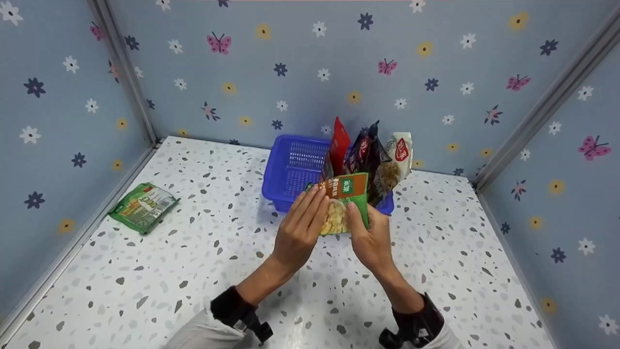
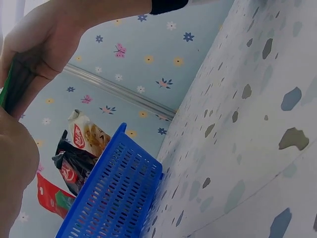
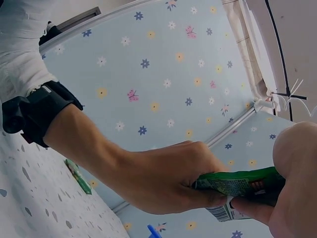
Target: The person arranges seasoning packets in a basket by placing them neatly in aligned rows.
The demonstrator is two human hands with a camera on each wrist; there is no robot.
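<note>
Pale blue panels (image 1: 300, 58) printed with flowers and butterflies enclose the scene we see, a white tabletop (image 1: 460, 242) speckled with grey chips at their foot. Toward the far side sits a blue perforated plastic basket (image 1: 274, 182), its right part holding a glossy red packet (image 1: 339, 145), a dark shiny packet (image 1: 362, 151) and a cream-white packet with a red emblem (image 1: 401, 148), left to right. Far to the left, a flat green plastic packet (image 1: 145, 206) lies on the tabletop. At the basket's near side, we find a green-and-orange food packet (image 1: 339, 203) raised between two hands, each clamped on one side of it. The left hand (image 1: 300, 225) lays its fingers side by side over the left edge, thumb underneath; the right hand (image 1: 372, 237) pinches the right edge, thumb across the front. Both forearms reach in from the near side, black straps (image 1: 235, 305) at the wrists.
</note>
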